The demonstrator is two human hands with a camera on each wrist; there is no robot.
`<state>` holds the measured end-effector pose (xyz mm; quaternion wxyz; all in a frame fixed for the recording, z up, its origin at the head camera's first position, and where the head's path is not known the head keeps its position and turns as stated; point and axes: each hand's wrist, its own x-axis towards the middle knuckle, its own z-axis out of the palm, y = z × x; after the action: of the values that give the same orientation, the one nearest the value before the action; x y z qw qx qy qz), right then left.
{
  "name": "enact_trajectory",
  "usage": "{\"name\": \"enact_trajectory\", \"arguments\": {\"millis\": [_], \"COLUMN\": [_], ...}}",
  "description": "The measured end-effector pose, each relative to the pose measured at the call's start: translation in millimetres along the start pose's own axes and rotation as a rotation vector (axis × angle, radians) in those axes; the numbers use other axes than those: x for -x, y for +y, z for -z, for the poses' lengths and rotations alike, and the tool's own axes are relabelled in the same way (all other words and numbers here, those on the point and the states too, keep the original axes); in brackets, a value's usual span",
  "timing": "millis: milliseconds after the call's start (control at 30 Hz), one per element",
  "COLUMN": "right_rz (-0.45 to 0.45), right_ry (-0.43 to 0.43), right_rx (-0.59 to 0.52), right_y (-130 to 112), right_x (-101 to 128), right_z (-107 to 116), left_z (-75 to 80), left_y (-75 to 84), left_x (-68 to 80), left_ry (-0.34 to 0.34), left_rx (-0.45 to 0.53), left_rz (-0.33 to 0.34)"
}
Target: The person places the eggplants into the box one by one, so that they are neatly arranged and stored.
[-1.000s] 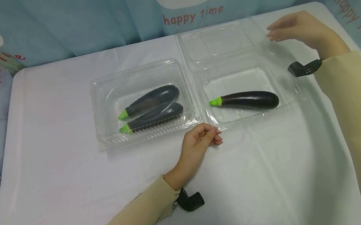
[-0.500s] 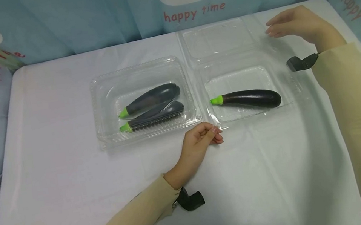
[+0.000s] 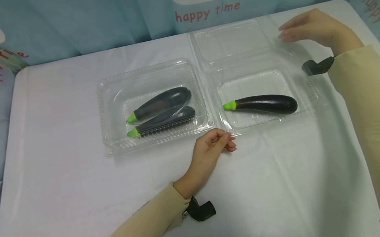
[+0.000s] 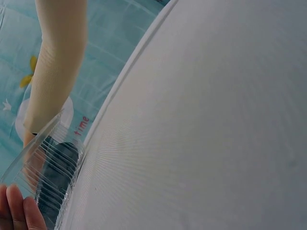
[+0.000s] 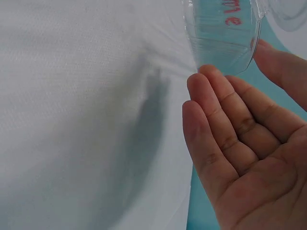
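Observation:
In the head view, an eggplant [image 3: 264, 104] with a bright green stem lies in the base of an open clear plastic clamshell box [image 3: 248, 123]. That box's lid [image 3: 230, 43] is folded back toward the curtain. My left hand [image 3: 210, 148] pinches the front left corner of this box between thumb and curled fingers. My right hand [image 3: 315, 32] hovers at the back right, its extended fingertips beside the box's hinge side. In the right wrist view, the right hand's fingers [image 5: 240, 120] are straight, with the thumb apart, close to the clear plastic edge [image 5: 252, 52].
Left of it, a closed clear plastic box [image 3: 109, 105] holds two more eggplants [image 3: 162, 102]. Both boxes stand side by side on the white-covered table [image 3: 78, 197]. A blue printed curtain [image 3: 97, 18] hangs along the back and sides.
The head view has shifted slightly. Both hands keep almost the same place at the box, and the eggplants have not moved.

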<state>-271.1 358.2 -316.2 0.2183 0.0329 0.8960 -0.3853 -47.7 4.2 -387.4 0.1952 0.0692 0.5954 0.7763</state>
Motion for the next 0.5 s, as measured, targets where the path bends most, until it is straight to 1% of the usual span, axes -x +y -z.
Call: {"name": "enact_trajectory", "arguments": {"millis": [133, 300, 500], "right_rz": [-0.043, -0.031, -0.003], "right_ry": [-0.021, -0.017, 0.006], "right_rx": [0.062, 0.102, 0.061], "right_y": [-0.9, 0.2, 4.5], "right_x": [0.6, 1.0, 1.1], "right_z": [-1.2, -2.3, -3.0], "left_z": [-0.2, -0.7, -0.7], "left_y": [0.2, 1.0, 0.9], "left_x": [0.2, 0.5, 0.4], "left_ry": [0.005, 0.008, 0.008], "left_rx": [0.004, 0.008, -0.007], "left_rz": [-0.001, -0.005, -0.01]}}
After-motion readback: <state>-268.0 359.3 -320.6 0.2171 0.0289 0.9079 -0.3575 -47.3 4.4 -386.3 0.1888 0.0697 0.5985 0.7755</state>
